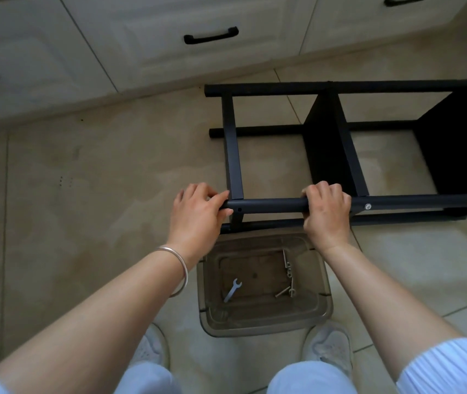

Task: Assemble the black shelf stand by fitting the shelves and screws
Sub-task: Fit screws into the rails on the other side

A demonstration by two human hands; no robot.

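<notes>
Along the far left, cream cabinet doors [56,52] with black pull handles [211,38] run above the tiled floor [84,172]. The nearer left stretch of floor shows only pale tiles and grout lines.

The left hand [198,211] has its fingers curled round the left end of the nearest top tube [272,205] of the black shelf stand [340,155], thumb on the near side; a silver bangle [177,268] sits on that wrist. Just right of this hand a small bolt hole shows in the tube, and a flat black cross bar [233,146] runs from there away to the far tube.

Below the hands, near the person's feet, a clear plastic bin [263,317] stands on the floor, partly tucked beneath the stand's lower near tube. Inside it a small silver wrench [232,290] lies at the left, and several bolts [287,275] lie at the right. White shoes [329,348] flank the bin's near corners.

The right hand [327,210] grips the same tube farther right, fingers wrapped over the top. Just beside it to the right a silver screw head [367,206] is set in the tube where a black shelf panel [329,149] meets it.

The stand lies on its side on the floor, its length running left to right, close beside the cabinets. A second black panel [459,149] fills the far right end, cut off by the frame edge.
</notes>
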